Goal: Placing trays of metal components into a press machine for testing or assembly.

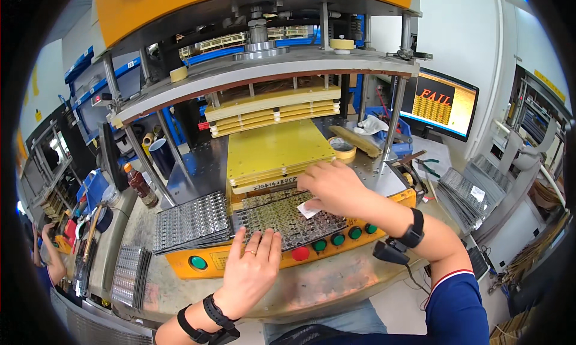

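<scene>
A circuit board panel point(282, 216), dark with a dense repeated pattern, lies at the front of a press, before its yellow plate. My left hand point(255, 267) rests with fingers outstretched at the panel's near left edge and holds nothing. Over the panel's far right part is my right hand point(333, 189), its fingers curled downward. A small white label point(308, 210) shows beneath its thumb side, seemingly pinched there; the fingertips are partly hidden. Left of the panel sits a stack of similar panels point(193, 222).
Green buttons and a red button point(300, 253) line the press's front. A yellow fixture plate point(276, 150) lies under the raised upper fixture point(273, 108). Tape point(342, 150) and a brush point(355, 140) are behind right. More panels point(129, 276) stand left; a monitor point(441, 102) glows right.
</scene>
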Available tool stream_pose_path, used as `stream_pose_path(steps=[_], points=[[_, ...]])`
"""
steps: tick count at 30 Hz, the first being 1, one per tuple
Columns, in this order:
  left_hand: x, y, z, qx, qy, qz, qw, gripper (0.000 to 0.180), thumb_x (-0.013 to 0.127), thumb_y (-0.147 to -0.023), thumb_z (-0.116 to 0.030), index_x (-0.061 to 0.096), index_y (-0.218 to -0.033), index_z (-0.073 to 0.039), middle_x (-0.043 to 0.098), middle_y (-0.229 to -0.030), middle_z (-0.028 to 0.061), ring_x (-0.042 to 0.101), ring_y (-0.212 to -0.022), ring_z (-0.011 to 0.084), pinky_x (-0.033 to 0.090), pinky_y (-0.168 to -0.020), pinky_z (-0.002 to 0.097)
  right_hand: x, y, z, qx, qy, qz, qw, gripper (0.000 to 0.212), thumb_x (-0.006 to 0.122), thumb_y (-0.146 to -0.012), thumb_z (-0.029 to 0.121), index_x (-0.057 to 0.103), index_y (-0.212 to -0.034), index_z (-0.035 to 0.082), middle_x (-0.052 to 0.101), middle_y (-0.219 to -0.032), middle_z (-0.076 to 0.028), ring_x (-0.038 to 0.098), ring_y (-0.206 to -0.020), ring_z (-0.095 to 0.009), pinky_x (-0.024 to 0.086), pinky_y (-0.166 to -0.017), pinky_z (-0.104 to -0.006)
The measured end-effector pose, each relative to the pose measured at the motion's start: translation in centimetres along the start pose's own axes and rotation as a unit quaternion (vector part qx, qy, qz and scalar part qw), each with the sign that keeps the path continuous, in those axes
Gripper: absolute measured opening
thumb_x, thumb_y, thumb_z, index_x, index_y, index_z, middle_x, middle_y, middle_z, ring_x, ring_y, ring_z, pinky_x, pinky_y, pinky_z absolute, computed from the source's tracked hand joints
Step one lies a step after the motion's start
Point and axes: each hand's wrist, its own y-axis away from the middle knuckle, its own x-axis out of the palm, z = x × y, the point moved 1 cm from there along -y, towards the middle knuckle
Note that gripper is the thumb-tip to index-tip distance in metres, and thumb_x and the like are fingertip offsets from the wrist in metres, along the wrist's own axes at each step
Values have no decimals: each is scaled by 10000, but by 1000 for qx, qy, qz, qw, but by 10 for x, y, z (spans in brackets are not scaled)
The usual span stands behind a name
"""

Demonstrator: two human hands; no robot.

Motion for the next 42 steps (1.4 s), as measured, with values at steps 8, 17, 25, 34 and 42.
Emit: stream_pose_path(steps=[8,17,25,34,42], points=[[-35,-29,4,-43,42,-112,992,320,674,-796,-71,685,-1115,-92,687,-1147,79,657,-1096,239,393,-1073,551,2,65,30,-117,0,-234,965,335,585,-843,131,642,-1159,37,704,-1144,-105,705,-1010,-245,576,-839,-334],[-41,59,1,-41,134,-47,989,313,645,-857,-90,673,-1169,-99,582,-1366,160,492,-1335,362,336,-1135,574,-38,260,-138,275,240,-265,892,338,583,-851,100,663,-1179,103,708,-1174,-94,687,-1036,-282,560,-864,-396],[24,129,-13,-102,133,-3,986,281,668,-871,-125,640,-1145,-67,571,-1371,179,524,-1269,392,387,-1066,553,-38,364,-193,519,179,-15,836,382,662,-901,404,689,-1129,99,707,-1149,-90,655,-1085,-306,518,-940,-416],[41,135,-26,-223,232,-67,945,114,663,-878,-102,674,-979,-50,666,-1099,143,596,-1086,358,435,-982,476,-20,165,-80,83,-73,-184,977,333,751,-859,246,683,-1145,90,682,-1190,-91,607,-1174,-297,464,-1019,-458],[37,137,-31,-309,273,-104,905,41,668,-805,-109,638,-814,-82,644,-1056,85,552,-1046,350,394,-939,464,12,57,19,-96,20,-99,990,521,774,-805,348,635,-1262,139,662,-1147,-30,596,-1168,-230,357,-1124,-500]])
